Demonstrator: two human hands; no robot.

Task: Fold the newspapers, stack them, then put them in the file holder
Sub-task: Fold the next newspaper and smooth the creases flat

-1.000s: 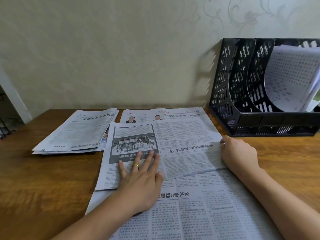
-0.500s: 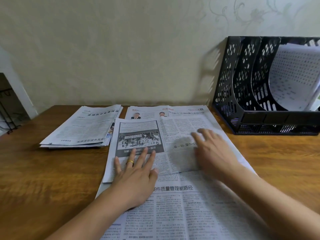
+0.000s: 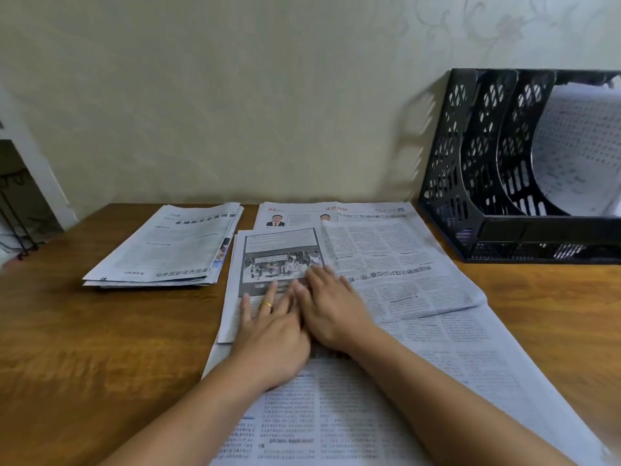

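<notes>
A large newspaper point(image 3: 396, 270) lies spread on the wooden table, its far part folded back toward me over the rest. My left hand point(image 3: 272, 327), with a gold ring, presses flat on the folded flap near its left side. Right beside it, touching it, my right hand point(image 3: 331, 307) lies flat on the same flap. A stack of folded newspapers point(image 3: 168, 247) rests to the left. The black mesh file holder point(image 3: 470, 183) stands at the back right against the wall, with curled paper in its far right slot.
The wooden table point(image 3: 84, 348) has bare surface at the front left and to the right of the newspaper. A pale wall point(image 3: 235, 95) runs along the back edge. A doorway with a dark metal stand point(image 3: 16, 213) is at the far left.
My right hand has slid left across the folded flap from its right edge until it meets my left hand. My left hand has stayed pressed in place.
</notes>
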